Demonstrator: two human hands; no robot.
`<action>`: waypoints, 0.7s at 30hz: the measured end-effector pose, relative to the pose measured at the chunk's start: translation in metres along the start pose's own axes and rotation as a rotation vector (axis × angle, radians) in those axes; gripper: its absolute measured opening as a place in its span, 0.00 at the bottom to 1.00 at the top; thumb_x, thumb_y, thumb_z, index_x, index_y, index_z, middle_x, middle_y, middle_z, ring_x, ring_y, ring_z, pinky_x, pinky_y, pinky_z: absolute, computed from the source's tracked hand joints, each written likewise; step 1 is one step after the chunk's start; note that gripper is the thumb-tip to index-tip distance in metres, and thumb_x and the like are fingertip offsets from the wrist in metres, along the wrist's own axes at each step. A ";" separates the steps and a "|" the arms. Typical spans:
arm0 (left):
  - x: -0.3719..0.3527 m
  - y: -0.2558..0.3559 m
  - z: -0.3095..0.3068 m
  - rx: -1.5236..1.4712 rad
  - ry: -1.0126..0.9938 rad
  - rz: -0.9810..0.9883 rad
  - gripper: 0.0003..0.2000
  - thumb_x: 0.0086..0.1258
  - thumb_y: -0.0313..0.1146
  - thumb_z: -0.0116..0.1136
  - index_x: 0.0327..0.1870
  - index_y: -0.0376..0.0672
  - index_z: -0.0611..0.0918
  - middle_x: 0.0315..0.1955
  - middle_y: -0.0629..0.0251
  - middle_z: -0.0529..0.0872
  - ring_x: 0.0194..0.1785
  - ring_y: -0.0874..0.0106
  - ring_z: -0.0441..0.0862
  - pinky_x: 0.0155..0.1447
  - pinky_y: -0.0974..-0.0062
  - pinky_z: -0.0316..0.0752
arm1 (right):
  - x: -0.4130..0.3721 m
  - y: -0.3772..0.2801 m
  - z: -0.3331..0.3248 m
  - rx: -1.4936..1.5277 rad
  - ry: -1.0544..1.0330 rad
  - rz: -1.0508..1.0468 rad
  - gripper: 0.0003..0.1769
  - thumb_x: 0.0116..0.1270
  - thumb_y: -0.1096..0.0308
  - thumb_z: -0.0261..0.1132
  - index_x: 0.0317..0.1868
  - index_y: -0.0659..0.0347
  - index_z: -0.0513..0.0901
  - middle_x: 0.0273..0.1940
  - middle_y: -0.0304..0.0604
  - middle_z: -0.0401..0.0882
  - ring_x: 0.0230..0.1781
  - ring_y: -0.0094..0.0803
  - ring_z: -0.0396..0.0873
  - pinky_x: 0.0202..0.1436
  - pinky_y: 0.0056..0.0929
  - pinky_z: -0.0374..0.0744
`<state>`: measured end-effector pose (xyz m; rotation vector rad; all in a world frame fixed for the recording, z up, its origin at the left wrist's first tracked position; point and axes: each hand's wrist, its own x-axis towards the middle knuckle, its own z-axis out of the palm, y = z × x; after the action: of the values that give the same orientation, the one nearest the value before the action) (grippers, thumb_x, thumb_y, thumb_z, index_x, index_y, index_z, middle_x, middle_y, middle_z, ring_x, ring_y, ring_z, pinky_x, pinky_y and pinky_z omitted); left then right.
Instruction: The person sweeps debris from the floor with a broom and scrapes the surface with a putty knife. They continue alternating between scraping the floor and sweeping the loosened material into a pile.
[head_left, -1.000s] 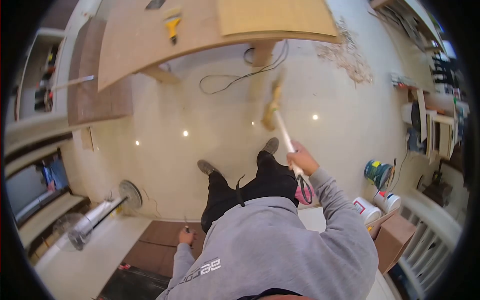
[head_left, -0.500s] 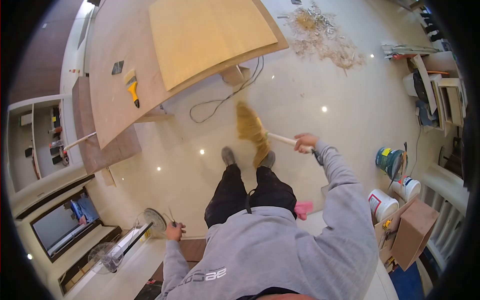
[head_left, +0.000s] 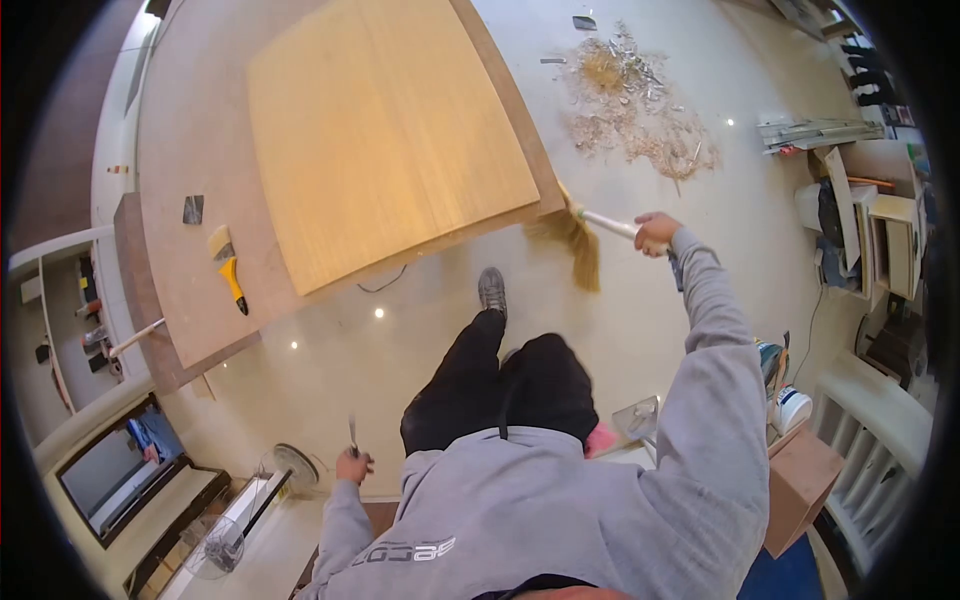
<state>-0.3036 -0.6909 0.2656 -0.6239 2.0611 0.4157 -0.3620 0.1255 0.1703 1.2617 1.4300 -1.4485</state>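
I see the broom [head_left: 580, 230] just off the table's [head_left: 190, 275] near R corner, R hand [head_left: 656, 233] wrapped round its handle [head_left: 612, 225]. Prob. light, handle stiff, bristles [head_left: 586, 265] soft; I'd hold it there. L hand [head_left: 353, 465], well nearer me than table, grips a thin tool [head_left: 352, 432], type unclear.

Paintbrush [head_left: 230, 270] and panel [head_left: 390, 150] on table [head_left: 200, 130]

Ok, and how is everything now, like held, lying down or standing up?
Left hand: holding a slim tool.
Right hand: gripping the broom.
Broom: held by its handle.
Paintbrush: lying on the brown tabletop.
Yellow board: lying on the brown tabletop.
Debris: piled and scattered on the floor.
Fan: standing; on or off, can't tell.
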 end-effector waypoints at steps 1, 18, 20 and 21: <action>0.000 0.035 -0.005 -0.074 0.003 0.029 0.07 0.56 0.29 0.54 0.30 0.35 0.73 0.24 0.55 0.85 0.21 0.69 0.83 0.23 0.74 0.75 | 0.000 -0.020 -0.013 -0.041 0.042 -0.023 0.46 0.41 0.87 0.63 0.67 0.61 0.62 0.23 0.51 0.76 0.14 0.35 0.73 0.13 0.32 0.69; -0.136 0.219 0.160 -0.320 0.066 -0.189 0.07 0.55 0.30 0.56 0.30 0.36 0.73 0.23 0.57 0.84 0.21 0.69 0.83 0.21 0.73 0.73 | -0.124 -0.078 -0.068 0.333 -0.209 -0.186 0.34 0.53 0.81 0.54 0.62 0.61 0.54 0.27 0.45 0.70 0.14 0.28 0.69 0.12 0.27 0.70; -0.158 0.256 0.191 -0.220 -0.039 -0.191 0.08 0.55 0.29 0.56 0.30 0.35 0.73 0.24 0.57 0.84 0.21 0.69 0.83 0.23 0.73 0.74 | -0.111 -0.088 -0.095 0.430 -0.312 -0.164 0.33 0.54 0.81 0.54 0.61 0.60 0.55 0.25 0.44 0.68 0.14 0.27 0.69 0.12 0.25 0.69; -0.164 0.268 0.206 -0.258 -0.026 -0.186 0.08 0.55 0.29 0.56 0.29 0.35 0.74 0.24 0.58 0.84 0.22 0.68 0.83 0.24 0.73 0.75 | -0.082 -0.089 -0.105 0.452 -0.422 -0.134 0.33 0.53 0.82 0.54 0.61 0.59 0.55 0.26 0.44 0.68 0.14 0.26 0.68 0.11 0.23 0.69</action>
<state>-0.2443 -0.3226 0.3100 -0.9512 1.9192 0.5827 -0.4115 0.2278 0.2828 1.0369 0.9473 -2.0661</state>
